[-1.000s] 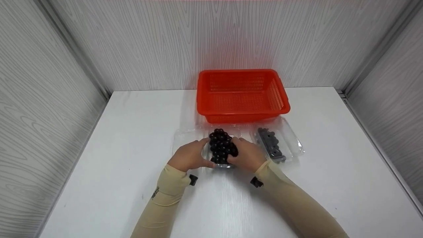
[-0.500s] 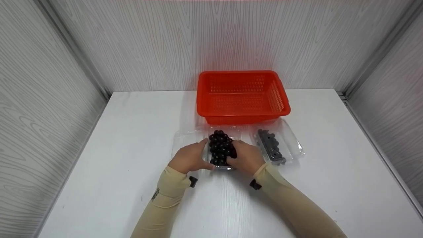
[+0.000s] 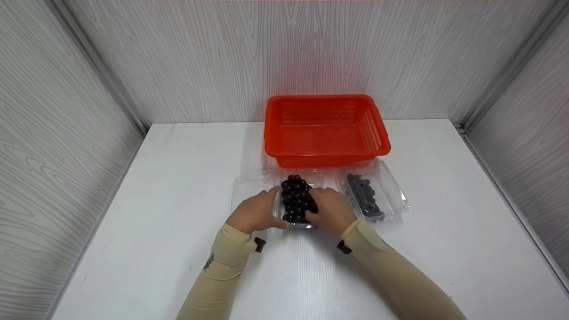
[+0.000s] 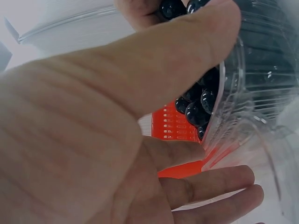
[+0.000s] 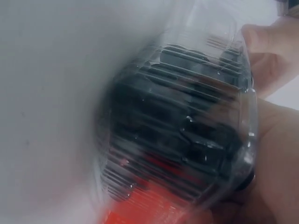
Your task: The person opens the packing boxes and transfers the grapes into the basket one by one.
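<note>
A bunch of dark grapes lies in a clear plastic box, with its lid folded out to the left. My right hand reaches over the right side of the box, its fingers and thumb gripping the bunch. In the right wrist view the box's ribbed side stands between the camera and the grapes, so the fingertips are largely hidden. Along the box's left side rests my left hand; in the left wrist view its thumb lies at the rim and the other fingers are stretched out.
Behind the box stands a red plastic basket with slotted walls. A second clear box sits to the right, holding duller, dark blue-grey round fruit. White panels enclose the white table at the back and both sides.
The right hand and the grapes sink slightly into the box at first, then hardly move. The left hand stays beside the box.
</note>
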Available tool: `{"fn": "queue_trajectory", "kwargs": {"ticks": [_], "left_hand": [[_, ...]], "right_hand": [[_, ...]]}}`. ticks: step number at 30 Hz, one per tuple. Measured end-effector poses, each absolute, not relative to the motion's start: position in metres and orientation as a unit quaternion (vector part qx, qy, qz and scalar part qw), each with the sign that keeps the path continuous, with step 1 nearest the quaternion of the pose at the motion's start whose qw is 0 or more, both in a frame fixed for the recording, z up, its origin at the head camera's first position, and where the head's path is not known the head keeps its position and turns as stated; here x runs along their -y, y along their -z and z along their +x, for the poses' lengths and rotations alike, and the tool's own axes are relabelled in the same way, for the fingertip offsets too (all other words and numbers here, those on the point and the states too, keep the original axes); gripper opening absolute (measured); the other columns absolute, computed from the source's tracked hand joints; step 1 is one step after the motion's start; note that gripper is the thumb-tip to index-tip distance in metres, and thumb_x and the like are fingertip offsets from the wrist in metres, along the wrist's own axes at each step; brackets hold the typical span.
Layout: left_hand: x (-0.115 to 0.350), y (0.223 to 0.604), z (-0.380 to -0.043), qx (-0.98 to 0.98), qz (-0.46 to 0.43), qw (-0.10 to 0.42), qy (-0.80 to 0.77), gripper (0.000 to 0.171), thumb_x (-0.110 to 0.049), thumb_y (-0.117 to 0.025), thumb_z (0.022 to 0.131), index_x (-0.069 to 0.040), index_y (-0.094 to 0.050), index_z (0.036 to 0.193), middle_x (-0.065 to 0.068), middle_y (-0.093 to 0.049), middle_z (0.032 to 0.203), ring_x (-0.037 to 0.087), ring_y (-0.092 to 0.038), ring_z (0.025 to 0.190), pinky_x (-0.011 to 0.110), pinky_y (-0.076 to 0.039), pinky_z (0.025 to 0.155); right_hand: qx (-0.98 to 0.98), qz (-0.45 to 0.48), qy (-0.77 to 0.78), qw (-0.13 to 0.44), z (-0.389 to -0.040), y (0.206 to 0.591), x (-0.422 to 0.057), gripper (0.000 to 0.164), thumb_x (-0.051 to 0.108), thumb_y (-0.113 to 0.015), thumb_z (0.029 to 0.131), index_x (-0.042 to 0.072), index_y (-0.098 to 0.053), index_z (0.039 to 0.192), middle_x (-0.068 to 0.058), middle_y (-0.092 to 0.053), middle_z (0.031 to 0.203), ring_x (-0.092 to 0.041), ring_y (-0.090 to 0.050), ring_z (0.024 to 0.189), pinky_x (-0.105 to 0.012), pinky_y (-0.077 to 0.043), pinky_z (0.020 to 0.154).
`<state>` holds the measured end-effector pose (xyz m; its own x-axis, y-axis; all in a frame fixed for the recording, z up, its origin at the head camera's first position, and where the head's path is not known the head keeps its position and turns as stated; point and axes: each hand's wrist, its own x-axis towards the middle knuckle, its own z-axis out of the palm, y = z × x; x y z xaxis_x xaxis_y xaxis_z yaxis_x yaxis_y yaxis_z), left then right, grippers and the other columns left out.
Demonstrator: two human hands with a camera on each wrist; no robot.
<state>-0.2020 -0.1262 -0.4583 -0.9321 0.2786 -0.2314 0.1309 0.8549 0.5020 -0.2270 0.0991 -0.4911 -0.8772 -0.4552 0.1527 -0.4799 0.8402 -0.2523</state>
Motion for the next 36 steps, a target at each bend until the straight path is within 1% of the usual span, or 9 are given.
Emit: {"fn": "queue_trajectory", "kwargs": {"ticks": [4, 8, 11, 13, 18, 21, 25, 30, 36], "left_hand": [[0.1265, 0.4600, -0.2030, -0.952, 0.106, 0.155, -0.243, 0.108, -0.043, -0.090, 0.078, -0.011, -0.032, 0.163, 0.023, -0.044, 0.158, 0.039, -0.044, 0.145, 0.053, -0.038, 0.117], [0.1270, 0.4594, -0.2031, -0.951, 0.104, 0.157, -0.246, 0.108, -0.042, -0.091, 0.077, -0.013, -0.032, 0.163, 0.021, -0.043, 0.159, 0.038, -0.043, 0.146, 0.052, -0.038, 0.117], [0.1269, 0.4593, -0.2024, -0.951, 0.108, 0.155, -0.245, 0.109, -0.041, -0.092, 0.077, -0.014, -0.031, 0.163, 0.019, -0.045, 0.159, 0.037, -0.044, 0.145, 0.052, -0.038, 0.117], [0.1267, 0.4598, -0.2019, -0.952, 0.111, 0.152, -0.243, 0.109, -0.041, -0.092, 0.077, -0.013, -0.031, 0.163, 0.020, -0.046, 0.157, 0.038, -0.046, 0.144, 0.052, -0.039, 0.116], [0.1256, 0.4599, -0.2012, -0.952, 0.103, 0.155, -0.241, 0.111, -0.042, -0.092, 0.076, -0.011, -0.030, 0.163, 0.023, -0.047, 0.156, 0.040, -0.048, 0.142, 0.053, -0.041, 0.115], [0.1251, 0.4598, -0.2018, -0.953, 0.103, 0.153, -0.242, 0.111, -0.041, -0.092, 0.076, -0.011, -0.030, 0.163, 0.022, -0.049, 0.155, 0.039, -0.050, 0.140, 0.053, -0.042, 0.114], [0.1247, 0.4596, -0.2021, -0.954, 0.111, 0.143, -0.239, 0.110, -0.039, -0.093, 0.076, -0.009, -0.031, 0.162, 0.021, -0.053, 0.151, 0.037, -0.055, 0.135, 0.051, -0.045, 0.111], [0.1241, 0.4582, -0.2010, -0.955, 0.118, 0.133, -0.239, 0.109, -0.038, -0.093, 0.075, -0.006, -0.032, 0.161, 0.020, -0.059, 0.145, 0.036, -0.061, 0.127, 0.050, -0.049, 0.107], [0.1240, 0.4573, -0.1995, -0.955, 0.109, 0.137, -0.237, 0.110, -0.041, -0.092, 0.076, -0.005, -0.031, 0.161, 0.020, -0.056, 0.147, 0.036, -0.059, 0.130, 0.050, -0.048, 0.108]], "right_hand": [[0.951, 0.268, -0.142, 0.051, -0.2278, 0.4930, -0.1014, 0.028, 0.023, -0.078, 0.085, 0.006, -0.065, 0.102, -0.006, -0.067, 0.083, -0.021, -0.060, 0.069, -0.042, -0.056, 0.063], [0.947, 0.275, -0.161, 0.025, -0.2276, 0.4925, -0.1023, 0.029, 0.021, -0.078, 0.085, 0.009, -0.061, 0.106, -0.004, -0.065, 0.083, -0.020, -0.059, 0.065, -0.040, -0.055, 0.060], [0.944, 0.279, -0.174, 0.010, -0.2267, 0.4926, -0.1026, 0.032, 0.019, -0.078, 0.084, 0.011, -0.060, 0.109, -0.004, -0.066, 0.085, -0.019, -0.060, 0.066, -0.039, -0.055, 0.061], [0.942, 0.287, -0.171, 0.013, -0.2262, 0.4931, -0.1029, 0.033, 0.017, -0.078, 0.085, 0.010, -0.059, 0.110, -0.004, -0.066, 0.085, -0.020, -0.061, 0.066, -0.039, -0.055, 0.061], [0.940, 0.303, -0.155, 0.033, -0.2268, 0.4941, -0.1026, 0.031, 0.017, -0.079, 0.084, 0.010, -0.059, 0.107, -0.003, -0.065, 0.083, -0.021, -0.062, 0.065, -0.040, -0.055, 0.061], [0.943, 0.293, -0.157, 0.034, -0.2281, 0.4951, -0.1020, 0.030, 0.019, -0.080, 0.083, 0.011, -0.061, 0.105, -0.003, -0.066, 0.085, -0.021, -0.063, 0.069, -0.041, -0.056, 0.065], [0.947, 0.276, -0.162, 0.038, -0.2297, 0.4961, -0.1009, 0.032, 0.023, -0.079, 0.083, 0.010, -0.064, 0.108, -0.005, -0.069, 0.089, -0.021, -0.062, 0.077, -0.042, -0.056, 0.070], [0.942, 0.270, -0.193, 0.044, -0.2300, 0.4966, -0.0997, 0.032, 0.023, -0.077, 0.085, 0.008, -0.064, 0.110, -0.005, -0.069, 0.089, -0.021, -0.061, 0.074, -0.043, -0.056, 0.070], [0.936, 0.243, -0.251, 0.039, -0.2297, 0.4961, -0.0999, 0.033, 0.019, -0.077, 0.087, 0.009, -0.066, 0.116, -0.004, -0.071, 0.101, -0.021, -0.064, 0.083, -0.044, -0.057, 0.080]]}}
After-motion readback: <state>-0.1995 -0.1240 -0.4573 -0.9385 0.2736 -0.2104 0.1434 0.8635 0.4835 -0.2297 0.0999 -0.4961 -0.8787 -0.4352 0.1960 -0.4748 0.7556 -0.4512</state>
